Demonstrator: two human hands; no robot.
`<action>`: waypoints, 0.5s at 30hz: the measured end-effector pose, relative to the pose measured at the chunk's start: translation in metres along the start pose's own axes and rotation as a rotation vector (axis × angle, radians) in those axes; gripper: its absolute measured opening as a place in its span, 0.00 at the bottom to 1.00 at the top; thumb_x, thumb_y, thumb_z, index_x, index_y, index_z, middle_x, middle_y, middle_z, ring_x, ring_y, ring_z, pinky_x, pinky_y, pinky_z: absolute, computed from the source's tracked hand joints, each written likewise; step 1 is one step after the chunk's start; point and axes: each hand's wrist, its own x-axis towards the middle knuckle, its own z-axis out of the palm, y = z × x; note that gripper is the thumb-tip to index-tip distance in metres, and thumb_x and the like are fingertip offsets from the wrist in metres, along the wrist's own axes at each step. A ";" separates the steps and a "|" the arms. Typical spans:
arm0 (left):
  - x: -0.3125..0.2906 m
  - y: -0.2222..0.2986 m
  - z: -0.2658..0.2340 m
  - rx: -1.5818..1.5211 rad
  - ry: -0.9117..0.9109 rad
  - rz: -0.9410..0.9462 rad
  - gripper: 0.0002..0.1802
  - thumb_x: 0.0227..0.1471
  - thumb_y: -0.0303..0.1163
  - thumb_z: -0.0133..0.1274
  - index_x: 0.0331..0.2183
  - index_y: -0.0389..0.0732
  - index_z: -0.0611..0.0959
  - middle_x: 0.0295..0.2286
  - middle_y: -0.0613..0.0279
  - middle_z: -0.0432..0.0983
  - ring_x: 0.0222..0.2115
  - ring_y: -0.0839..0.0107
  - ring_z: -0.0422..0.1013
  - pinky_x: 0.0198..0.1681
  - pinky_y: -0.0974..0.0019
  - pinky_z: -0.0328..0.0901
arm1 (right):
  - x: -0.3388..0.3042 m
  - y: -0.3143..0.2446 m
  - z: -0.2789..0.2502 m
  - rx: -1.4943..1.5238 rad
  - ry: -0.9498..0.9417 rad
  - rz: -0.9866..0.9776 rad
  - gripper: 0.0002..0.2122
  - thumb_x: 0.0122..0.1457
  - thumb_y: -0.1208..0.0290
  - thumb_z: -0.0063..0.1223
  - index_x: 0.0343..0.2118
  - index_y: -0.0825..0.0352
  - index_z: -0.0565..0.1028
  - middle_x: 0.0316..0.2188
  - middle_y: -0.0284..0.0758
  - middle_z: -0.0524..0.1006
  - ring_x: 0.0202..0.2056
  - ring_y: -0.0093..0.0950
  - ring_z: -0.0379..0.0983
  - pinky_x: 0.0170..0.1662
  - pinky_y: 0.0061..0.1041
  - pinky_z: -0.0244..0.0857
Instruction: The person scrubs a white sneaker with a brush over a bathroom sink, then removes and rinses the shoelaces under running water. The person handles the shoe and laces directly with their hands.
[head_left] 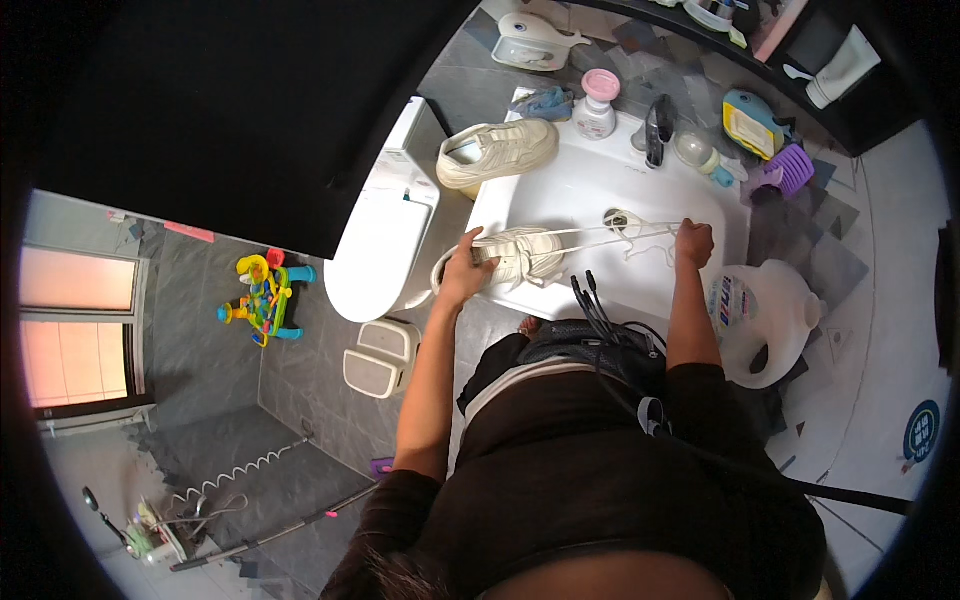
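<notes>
A cream sneaker (520,257) sits at the near left rim of the white sink (560,205), and my left hand (468,268) grips it near the heel and tongue. From its eyelets a white shoelace (600,238) runs taut to the right across the basin. The far end of the lace is pinched in my closed right hand (694,243), over the sink's right side. Some loose lace lies looped around the drain (617,219). The other cream sneaker (497,152) rests on the sink's back left edge, apart from both hands.
Behind the basin stand a pink-topped pump bottle (597,105), a blue cloth (543,103) and a dark faucet (656,130). A large white jug (765,320) is close to my right forearm. The toilet (375,235) and a step stool (382,357) are at left.
</notes>
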 end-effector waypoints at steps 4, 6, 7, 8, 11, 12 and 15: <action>0.002 0.003 0.000 -0.031 -0.029 -0.013 0.34 0.45 0.24 0.57 0.54 0.41 0.63 0.39 0.53 0.71 0.39 0.68 0.66 0.44 0.69 0.61 | -0.012 -0.005 0.026 -0.096 -0.080 -0.324 0.14 0.47 0.61 0.53 0.32 0.65 0.72 0.32 0.43 0.76 0.37 0.43 0.72 0.40 0.39 0.66; 0.005 -0.005 0.002 -0.112 -0.022 0.030 0.35 0.43 0.28 0.59 0.54 0.43 0.64 0.38 0.47 0.73 0.39 0.62 0.69 0.44 0.65 0.62 | -0.031 -0.016 0.047 0.043 -0.068 -0.713 0.11 0.43 0.66 0.56 0.28 0.64 0.71 0.30 0.40 0.73 0.36 0.40 0.70 0.40 0.38 0.64; 0.006 -0.009 0.002 -0.099 -0.019 0.029 0.35 0.43 0.28 0.59 0.54 0.43 0.64 0.38 0.48 0.72 0.39 0.63 0.69 0.44 0.65 0.62 | -0.052 -0.031 0.052 0.119 -0.086 -0.875 0.10 0.43 0.68 0.56 0.29 0.64 0.72 0.30 0.38 0.72 0.37 0.38 0.69 0.42 0.35 0.63; 0.007 -0.014 0.001 -0.086 -0.013 0.026 0.35 0.43 0.28 0.59 0.53 0.43 0.64 0.38 0.48 0.72 0.39 0.63 0.69 0.44 0.65 0.62 | -0.076 -0.050 0.049 0.173 -0.219 -0.959 0.09 0.43 0.69 0.56 0.28 0.64 0.72 0.31 0.38 0.72 0.37 0.38 0.68 0.43 0.35 0.63; 0.005 -0.009 0.000 -0.079 -0.019 0.025 0.35 0.43 0.28 0.59 0.53 0.43 0.64 0.39 0.48 0.72 0.40 0.63 0.68 0.44 0.65 0.62 | -0.136 -0.084 0.042 0.236 -0.529 -1.191 0.06 0.44 0.71 0.55 0.27 0.63 0.74 0.31 0.36 0.72 0.39 0.36 0.67 0.45 0.32 0.62; 0.003 -0.006 -0.001 -0.082 -0.015 0.021 0.35 0.43 0.29 0.59 0.53 0.43 0.64 0.39 0.48 0.72 0.40 0.63 0.68 0.44 0.65 0.62 | -0.155 -0.091 0.039 0.184 -0.586 -1.264 0.05 0.45 0.72 0.55 0.27 0.63 0.75 0.30 0.36 0.72 0.39 0.35 0.67 0.45 0.32 0.62; 0.000 0.005 -0.001 -0.051 -0.020 0.000 0.36 0.43 0.23 0.58 0.54 0.40 0.63 0.41 0.53 0.70 0.41 0.68 0.66 0.45 0.68 0.61 | -0.180 -0.095 0.043 0.119 -0.642 -1.354 0.04 0.45 0.73 0.55 0.26 0.64 0.75 0.29 0.36 0.71 0.38 0.35 0.66 0.44 0.31 0.62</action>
